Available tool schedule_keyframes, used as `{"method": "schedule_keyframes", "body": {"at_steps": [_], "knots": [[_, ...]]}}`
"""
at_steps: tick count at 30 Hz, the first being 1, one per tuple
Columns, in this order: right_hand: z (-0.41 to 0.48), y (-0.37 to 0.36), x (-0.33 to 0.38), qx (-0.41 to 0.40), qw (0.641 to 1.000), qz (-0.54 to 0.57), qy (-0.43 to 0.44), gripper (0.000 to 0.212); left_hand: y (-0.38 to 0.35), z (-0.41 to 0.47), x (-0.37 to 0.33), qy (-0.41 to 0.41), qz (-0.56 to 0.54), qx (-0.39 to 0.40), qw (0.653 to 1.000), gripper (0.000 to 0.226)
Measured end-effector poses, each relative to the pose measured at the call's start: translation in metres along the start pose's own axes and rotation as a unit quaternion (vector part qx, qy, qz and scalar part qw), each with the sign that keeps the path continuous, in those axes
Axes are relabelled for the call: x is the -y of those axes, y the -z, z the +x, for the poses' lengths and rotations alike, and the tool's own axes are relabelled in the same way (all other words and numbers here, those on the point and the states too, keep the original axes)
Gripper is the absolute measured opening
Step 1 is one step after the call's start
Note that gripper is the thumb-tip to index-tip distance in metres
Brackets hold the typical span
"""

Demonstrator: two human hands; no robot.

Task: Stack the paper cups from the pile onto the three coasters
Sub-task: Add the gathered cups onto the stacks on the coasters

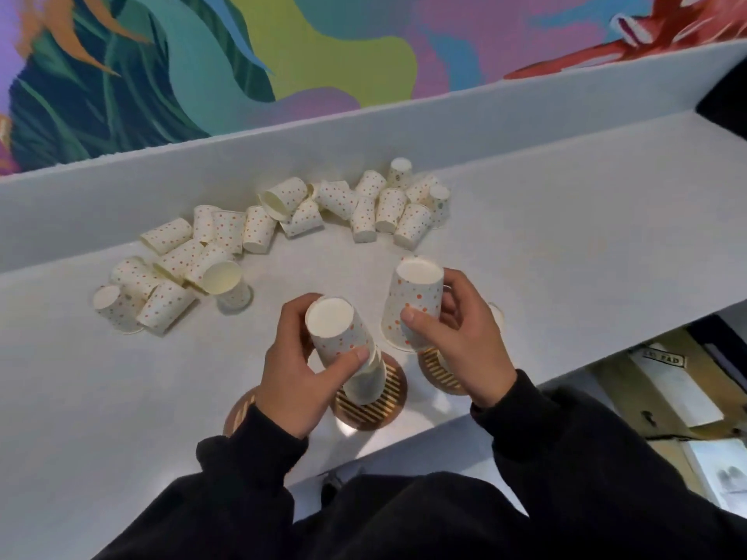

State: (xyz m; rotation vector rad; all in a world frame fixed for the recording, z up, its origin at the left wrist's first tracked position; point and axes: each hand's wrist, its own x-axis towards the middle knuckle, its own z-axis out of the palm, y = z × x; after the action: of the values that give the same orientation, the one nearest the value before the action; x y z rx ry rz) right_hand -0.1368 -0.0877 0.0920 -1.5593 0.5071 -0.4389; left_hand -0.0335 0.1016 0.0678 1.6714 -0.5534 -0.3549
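Paper cups (258, 232), white with coloured dots, lie tumbled in a loose arc across the upper middle and left of the frame. They rest on a pale grey surface (566, 236), most on their sides and a few upside down.

Lower centre, the left hand (299, 369) grips the left cup (337, 327) upside down, its fingers (355, 355) curled round the wall. This cup caps a short leaning stack (364, 383) standing on the middle coaster (380, 410), a copper-coloured disc with slats.

Just to the right, the right hand (456, 337) holds the right cup (414, 301), also inverted, with thumb and fingers (412, 317) wrapped round its lower half. That cup sits over the right coaster (440, 375); its rim seems to hang just clear of the disc, though the hand hides the contact.

The left coaster (238, 410) peeks out from under the left wrist at lower left. Black sleeves (566, 458) fill the bottom of the frame, and a bright mural (283, 46) runs along the top.
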Motion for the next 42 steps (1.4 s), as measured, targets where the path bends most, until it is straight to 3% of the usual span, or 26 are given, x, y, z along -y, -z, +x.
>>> {"method": "schedule_keyframes", "body": {"at_steps": [7, 12, 21, 26, 31, 42], "knots": [[-0.012, -0.005, -0.047, -0.017, 1.000, 0.009, 0.012, 0.054, -0.027, -0.013, 0.032, 0.018, 0.111, -0.030, 0.993, 0.074], [-0.011, -0.004, -0.043, -0.045, 0.997, 0.044, 0.051, 0.054, -0.043, -0.018, 0.054, 0.063, 0.144, -0.007, 0.988, 0.072], [-0.007, -0.015, -0.040, 0.015, 0.996, 0.010, 0.093, 0.058, -0.049, -0.020, 0.080, 0.113, 0.148, 0.012, 0.982, 0.078], [-0.002, -0.021, -0.040, 0.080, 0.985, -0.069, 0.138, 0.064, -0.043, -0.024, 0.088, 0.119, 0.163, 0.029, 0.979, 0.080], [0.002, -0.024, -0.077, 0.107, 0.986, -0.101, 0.073, 0.064, -0.039, -0.028, 0.097, 0.133, 0.163, 0.030, 0.977, 0.072], [0.003, -0.026, -0.114, 0.171, 0.970, -0.175, 0.009, 0.070, -0.038, -0.027, 0.105, 0.146, 0.167, 0.045, 0.974, 0.078]]}}
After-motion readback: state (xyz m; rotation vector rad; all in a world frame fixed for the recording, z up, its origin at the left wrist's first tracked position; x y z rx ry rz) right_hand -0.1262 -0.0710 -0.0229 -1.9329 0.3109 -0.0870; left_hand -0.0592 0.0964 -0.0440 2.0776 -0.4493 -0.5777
